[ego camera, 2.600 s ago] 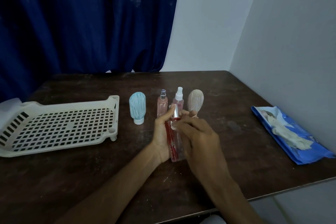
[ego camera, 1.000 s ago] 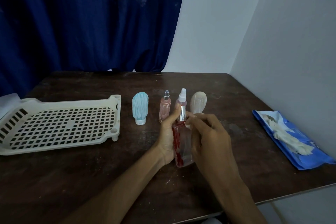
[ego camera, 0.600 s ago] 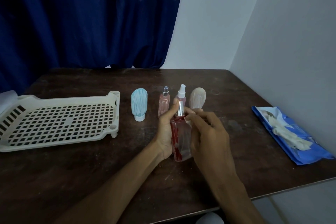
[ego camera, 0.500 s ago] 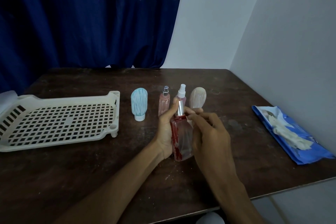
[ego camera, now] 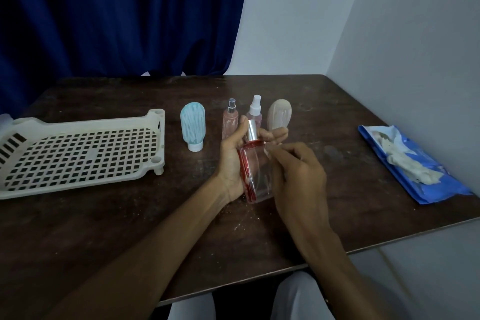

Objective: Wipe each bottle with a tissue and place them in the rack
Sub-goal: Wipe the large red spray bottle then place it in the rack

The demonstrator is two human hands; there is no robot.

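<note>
My left hand (ego camera: 231,161) grips a clear bottle (ego camera: 255,171) with a red edge and a silver cap, held upright above the table's middle. My right hand (ego camera: 298,171) has its fingers curled against the bottle's right side and pinches a small pale tissue (ego camera: 267,150), mostly hidden. Behind them stand a blue tube bottle (ego camera: 192,125), a pink spray bottle (ego camera: 230,122), a pink bottle with a white pump (ego camera: 254,112) and a beige tube bottle (ego camera: 280,117). The cream rack (ego camera: 78,126) lies at the left with nothing in it.
A blue pack of tissues (ego camera: 413,163) lies open at the table's right edge by the wall. The dark wooden table (ego camera: 104,228) ends just before my knees. A blue curtain hangs behind the table.
The bottle stays in my left hand, now turned a little so more of its clear face shows. My right hand has slid slightly along its right side.
</note>
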